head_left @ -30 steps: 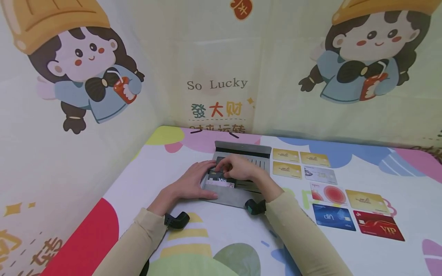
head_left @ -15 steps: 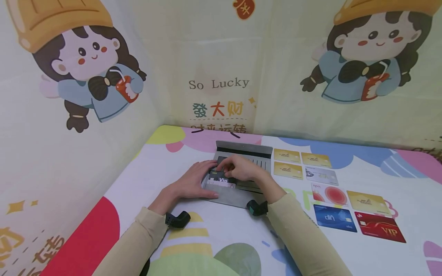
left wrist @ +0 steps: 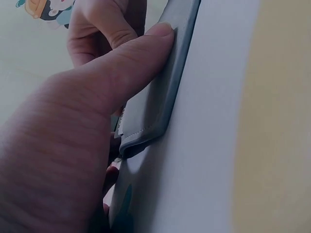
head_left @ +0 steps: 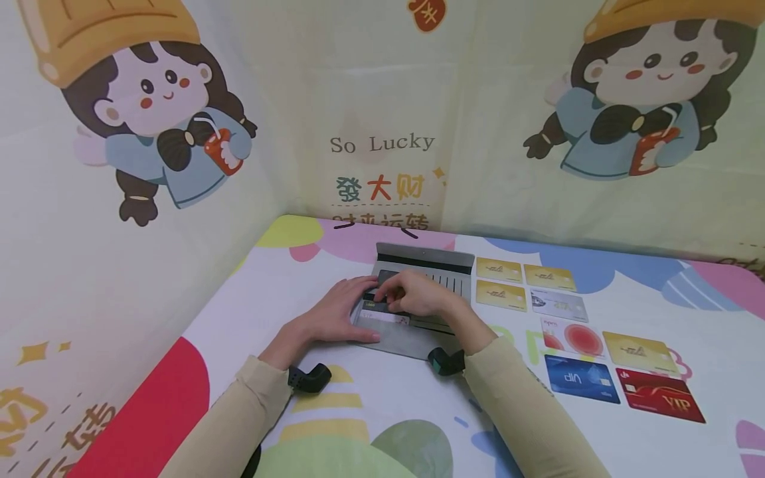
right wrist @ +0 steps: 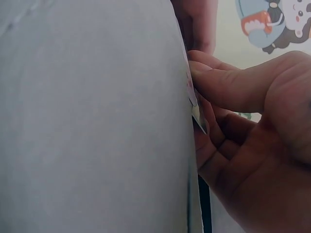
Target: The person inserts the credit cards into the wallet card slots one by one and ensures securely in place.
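Note:
A grey card wallet (head_left: 403, 338) lies unfolded on the table, its flap raised at the far side. My left hand (head_left: 329, 315) holds its left side, the thumb (left wrist: 146, 53) laid along the near part. Between the thumb and fingers of my right hand (head_left: 418, 294) is a black card (head_left: 375, 306), partly inside a slot on the wallet's left half. Below it shows the top strip of a whitish card (head_left: 388, 318) in another slot. Card edges (right wrist: 198, 119) stick out near the right thumb in the right wrist view. My right hand covers part of the slots.
Right of the wallet lie several loose cards in rows, among them a gold card (head_left: 501, 296), a silver card (head_left: 558, 305), a white card with a red circle (head_left: 572, 337), a blue VIP card (head_left: 582, 378) and a red VIP card (head_left: 660, 395). A printed backdrop (head_left: 382, 99) stands behind the table.
The black card has slid down toward the near side, deeper into the slot; its lettering, visible half a second ago, is now mostly hidden. My left hand stays on the wallet.

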Action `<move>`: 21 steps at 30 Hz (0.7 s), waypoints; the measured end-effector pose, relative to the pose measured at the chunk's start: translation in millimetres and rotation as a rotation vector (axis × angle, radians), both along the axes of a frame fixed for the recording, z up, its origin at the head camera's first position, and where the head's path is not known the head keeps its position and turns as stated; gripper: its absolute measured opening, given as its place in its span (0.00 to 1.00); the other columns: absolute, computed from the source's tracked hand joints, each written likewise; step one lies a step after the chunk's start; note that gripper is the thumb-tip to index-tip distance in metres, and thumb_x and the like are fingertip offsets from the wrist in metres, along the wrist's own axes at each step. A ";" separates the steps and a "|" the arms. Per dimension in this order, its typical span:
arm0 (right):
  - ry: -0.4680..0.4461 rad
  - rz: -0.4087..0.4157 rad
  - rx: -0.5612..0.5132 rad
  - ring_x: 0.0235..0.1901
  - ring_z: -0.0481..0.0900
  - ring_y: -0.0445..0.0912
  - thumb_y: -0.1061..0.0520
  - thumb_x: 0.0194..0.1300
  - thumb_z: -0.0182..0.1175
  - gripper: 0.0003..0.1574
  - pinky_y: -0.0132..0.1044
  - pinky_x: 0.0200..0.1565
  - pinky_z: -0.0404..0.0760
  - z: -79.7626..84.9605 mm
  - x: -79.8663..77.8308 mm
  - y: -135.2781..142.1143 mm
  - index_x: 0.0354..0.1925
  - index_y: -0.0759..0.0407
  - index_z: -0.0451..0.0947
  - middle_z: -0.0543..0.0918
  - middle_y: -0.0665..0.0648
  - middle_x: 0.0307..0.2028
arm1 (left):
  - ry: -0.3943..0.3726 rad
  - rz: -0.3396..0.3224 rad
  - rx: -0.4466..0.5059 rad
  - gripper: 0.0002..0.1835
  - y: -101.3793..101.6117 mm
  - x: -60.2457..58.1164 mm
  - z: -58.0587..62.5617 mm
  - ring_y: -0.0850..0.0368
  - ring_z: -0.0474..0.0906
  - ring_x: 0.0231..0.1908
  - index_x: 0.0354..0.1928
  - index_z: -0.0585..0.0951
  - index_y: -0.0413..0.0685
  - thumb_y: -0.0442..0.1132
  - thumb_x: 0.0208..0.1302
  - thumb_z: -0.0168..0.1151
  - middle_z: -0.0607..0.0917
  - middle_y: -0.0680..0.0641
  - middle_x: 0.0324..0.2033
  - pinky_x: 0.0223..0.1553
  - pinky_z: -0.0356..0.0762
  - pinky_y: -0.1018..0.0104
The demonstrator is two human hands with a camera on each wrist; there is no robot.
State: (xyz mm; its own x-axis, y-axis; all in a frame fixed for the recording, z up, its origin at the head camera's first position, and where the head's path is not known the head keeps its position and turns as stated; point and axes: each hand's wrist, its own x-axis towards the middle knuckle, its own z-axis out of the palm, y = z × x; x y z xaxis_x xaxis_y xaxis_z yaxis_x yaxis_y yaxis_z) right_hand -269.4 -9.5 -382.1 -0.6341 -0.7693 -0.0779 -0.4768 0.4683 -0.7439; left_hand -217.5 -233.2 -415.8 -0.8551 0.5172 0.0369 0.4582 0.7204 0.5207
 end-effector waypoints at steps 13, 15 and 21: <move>0.032 0.016 0.015 0.32 0.74 0.44 0.72 0.65 0.60 0.15 0.34 0.36 0.74 4.5 5.0 -2.4 0.46 0.61 0.85 0.78 0.51 0.29 | -0.005 0.000 -0.006 0.55 -0.7 0.7 2.7 0.47 0.52 0.75 0.76 0.61 0.44 0.65 0.53 0.72 0.61 0.46 0.75 0.74 0.45 0.46; 0.037 0.007 0.025 0.31 0.74 0.44 0.72 0.65 0.60 0.15 0.34 0.35 0.74 4.6 5.5 -3.1 0.46 0.60 0.86 0.78 0.50 0.28 | -0.004 0.000 -0.004 0.55 -0.7 0.7 2.7 0.47 0.52 0.75 0.76 0.62 0.44 0.64 0.53 0.72 0.61 0.46 0.75 0.74 0.45 0.46; 0.035 -0.024 0.057 0.31 0.74 0.44 0.72 0.64 0.59 0.16 0.35 0.35 0.74 4.7 7.3 -3.6 0.45 0.59 0.86 0.78 0.50 0.28 | -0.008 0.005 -0.007 0.54 -0.2 -0.7 1.6 0.47 0.52 0.74 0.76 0.62 0.45 0.65 0.53 0.72 0.61 0.47 0.75 0.73 0.48 0.46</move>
State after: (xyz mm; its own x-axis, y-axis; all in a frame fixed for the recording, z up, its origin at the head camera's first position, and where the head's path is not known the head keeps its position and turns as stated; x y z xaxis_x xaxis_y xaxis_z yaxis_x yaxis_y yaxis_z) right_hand -262.2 -13.0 -377.5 -0.6553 -0.7489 -0.0985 -0.4901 0.5207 -0.6991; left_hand -218.3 -233.4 -414.1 -0.8578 0.5134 0.0260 0.4505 0.7264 0.5190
